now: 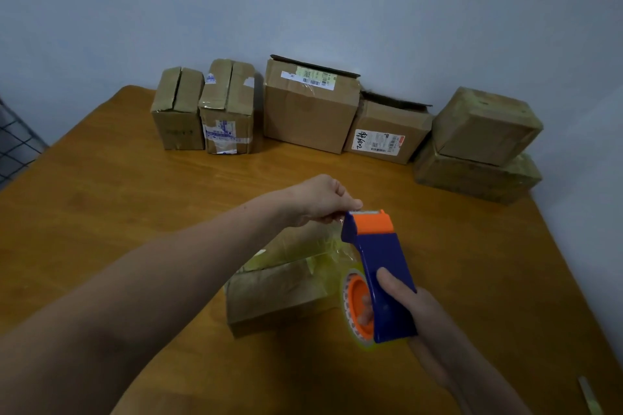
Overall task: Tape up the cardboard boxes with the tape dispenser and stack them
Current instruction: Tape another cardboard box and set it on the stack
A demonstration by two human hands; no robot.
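The right hand (401,300) gripped the blue tape dispenser (381,266) above a small box (273,293) on the counter (118,195); the left hand (320,202) pinched the tape end at its blade. 6 boxes lined the wall.

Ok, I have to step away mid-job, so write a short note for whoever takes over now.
Left hand pinches the tape end at the top of the dispenser. Right hand grips the dispenser. The near box lies on the table below them, partly taped. Done: a stack of two taped boxes, back right. Left: finish the near box, tape the row of four by the wall, stack all.
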